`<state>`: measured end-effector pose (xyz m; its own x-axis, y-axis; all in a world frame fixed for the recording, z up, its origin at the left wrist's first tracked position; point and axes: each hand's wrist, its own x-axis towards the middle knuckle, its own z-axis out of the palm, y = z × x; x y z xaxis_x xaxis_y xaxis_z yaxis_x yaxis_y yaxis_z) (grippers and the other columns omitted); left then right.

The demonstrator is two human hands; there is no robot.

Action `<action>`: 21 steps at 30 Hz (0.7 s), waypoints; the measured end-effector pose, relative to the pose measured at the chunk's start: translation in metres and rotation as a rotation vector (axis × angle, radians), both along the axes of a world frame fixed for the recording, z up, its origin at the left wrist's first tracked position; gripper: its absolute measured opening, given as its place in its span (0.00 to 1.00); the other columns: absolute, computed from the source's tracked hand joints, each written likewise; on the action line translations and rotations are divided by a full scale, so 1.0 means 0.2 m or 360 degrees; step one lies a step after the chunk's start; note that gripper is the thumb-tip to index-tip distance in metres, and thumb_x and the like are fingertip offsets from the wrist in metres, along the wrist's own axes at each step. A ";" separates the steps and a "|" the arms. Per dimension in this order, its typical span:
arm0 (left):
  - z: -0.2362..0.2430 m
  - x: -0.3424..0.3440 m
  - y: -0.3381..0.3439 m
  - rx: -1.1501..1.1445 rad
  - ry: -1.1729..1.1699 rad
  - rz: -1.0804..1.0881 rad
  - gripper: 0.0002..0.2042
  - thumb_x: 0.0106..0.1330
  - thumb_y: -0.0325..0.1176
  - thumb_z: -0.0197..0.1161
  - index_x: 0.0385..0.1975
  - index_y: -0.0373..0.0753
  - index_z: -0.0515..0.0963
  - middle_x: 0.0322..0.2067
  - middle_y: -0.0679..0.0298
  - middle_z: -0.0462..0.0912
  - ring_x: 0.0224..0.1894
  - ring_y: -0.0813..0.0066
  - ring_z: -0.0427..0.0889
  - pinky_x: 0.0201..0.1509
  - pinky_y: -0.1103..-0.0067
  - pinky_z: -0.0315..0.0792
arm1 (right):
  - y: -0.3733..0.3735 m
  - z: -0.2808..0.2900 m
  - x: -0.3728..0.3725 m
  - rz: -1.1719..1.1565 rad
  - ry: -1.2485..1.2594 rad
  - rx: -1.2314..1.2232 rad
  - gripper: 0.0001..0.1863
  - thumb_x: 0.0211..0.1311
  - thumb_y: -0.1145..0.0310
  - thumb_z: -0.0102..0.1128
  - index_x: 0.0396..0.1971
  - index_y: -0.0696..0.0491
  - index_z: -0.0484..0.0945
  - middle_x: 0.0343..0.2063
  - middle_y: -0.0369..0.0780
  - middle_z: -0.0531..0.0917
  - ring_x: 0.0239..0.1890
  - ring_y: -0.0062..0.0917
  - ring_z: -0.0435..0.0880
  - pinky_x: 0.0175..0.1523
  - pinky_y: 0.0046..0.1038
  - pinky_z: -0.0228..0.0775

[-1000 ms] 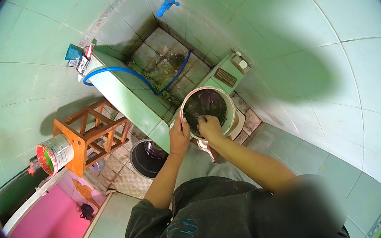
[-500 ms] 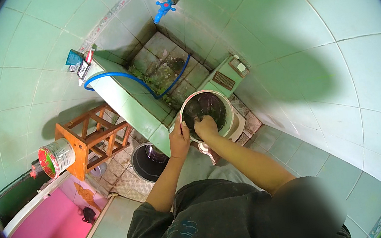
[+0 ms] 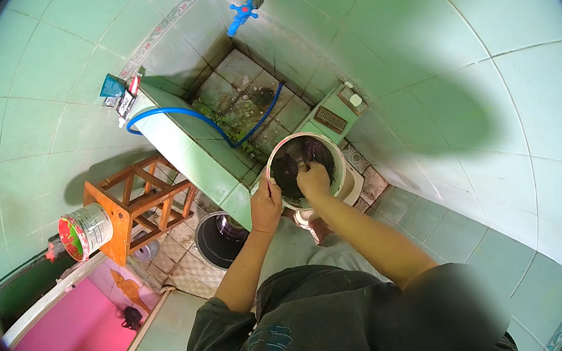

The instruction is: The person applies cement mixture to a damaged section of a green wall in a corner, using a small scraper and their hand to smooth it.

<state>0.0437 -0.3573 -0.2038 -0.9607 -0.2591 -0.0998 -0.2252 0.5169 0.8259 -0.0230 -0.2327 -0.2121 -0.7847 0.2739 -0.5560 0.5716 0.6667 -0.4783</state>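
Observation:
Below me is a pale round bucket (image 3: 342, 174) with dark, wet-looking contents (image 3: 288, 173) inside. My left hand (image 3: 267, 205) grips its left rim, the thumb lying over the edge. Inside the bucket, my right hand (image 3: 314, 180) reaches down from the right with its fingers drawn together at the dark contents. Its fingertips are partly hidden, so what they hold does not show clearly.
A tiled basin (image 3: 235, 77) lies ahead, a blue hose (image 3: 176, 109) over its wall (image 3: 188, 155) and a blue tap (image 3: 243, 13) above. To the left are a wooden stool (image 3: 116, 218), a paint-stained bucket (image 3: 86, 231) and a dark tub (image 3: 222, 241).
My right hand has shifted slightly right and up inside the bucket, and the dark contents lie differently. My left hand stays on the rim.

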 end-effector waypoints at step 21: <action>0.00 -0.02 -0.02 0.0037 -0.0010 -0.0100 0.19 0.74 0.35 0.51 0.62 0.38 0.69 0.26 0.46 0.80 0.28 0.48 0.82 0.32 0.64 0.75 | 0.13 0.01 0.02 0.1161 0.0399 0.0286 0.13 0.62 0.68 0.55 0.43 0.57 0.80 0.41 0.47 0.84 0.41 0.41 0.85 0.46 0.40 0.77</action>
